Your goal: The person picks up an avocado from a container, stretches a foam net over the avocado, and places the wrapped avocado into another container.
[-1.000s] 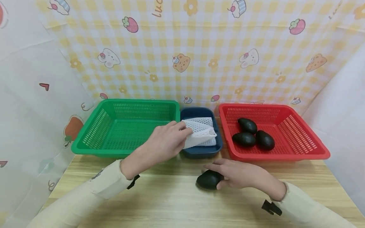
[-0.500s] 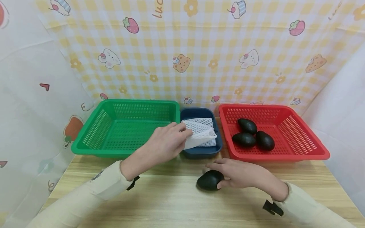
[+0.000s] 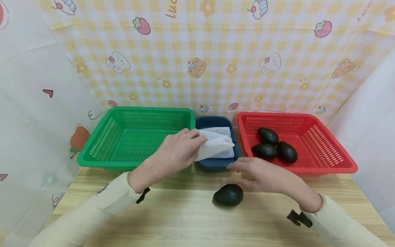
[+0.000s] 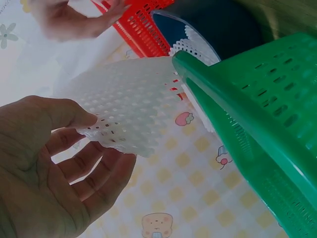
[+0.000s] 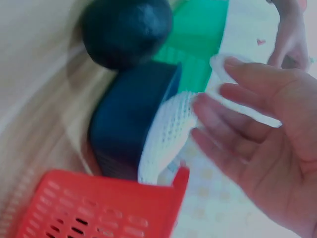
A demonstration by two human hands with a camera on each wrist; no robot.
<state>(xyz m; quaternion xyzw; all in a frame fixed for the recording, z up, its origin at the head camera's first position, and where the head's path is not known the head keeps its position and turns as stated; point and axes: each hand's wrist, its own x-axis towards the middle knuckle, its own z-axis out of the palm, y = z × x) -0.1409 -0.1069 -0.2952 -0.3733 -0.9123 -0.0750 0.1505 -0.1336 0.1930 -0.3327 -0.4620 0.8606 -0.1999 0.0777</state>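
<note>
My left hand [image 3: 180, 147] pinches one end of a white foam net sleeve [image 3: 216, 148] between thumb and fingers. In the left wrist view that foam net sleeve [image 4: 124, 99] stretches from the fingertips toward the right hand. My right hand [image 3: 262, 173] is lifted off the table near the front of the blue bin, fingers loosely bent with nothing between them. A dark avocado [image 3: 228, 195] lies alone on the table below it. Another foam net sleeve [image 5: 171, 124] shows inside the blue bin [image 5: 131, 119] in the right wrist view.
A green basket [image 3: 135, 164] stands at left, with no fruit visible in it. The red basket [image 3: 324, 168] at right holds 3 avocados [image 3: 265, 151]. Between them sits the blue bin [image 3: 217, 168]. A checked cloth [image 3: 185, 41] hangs behind them all.
My right hand has let go of the avocado and risen up and away toward the blue bin. The avocado stays where it was. My left hand keeps its pinch, barely shifted.
</note>
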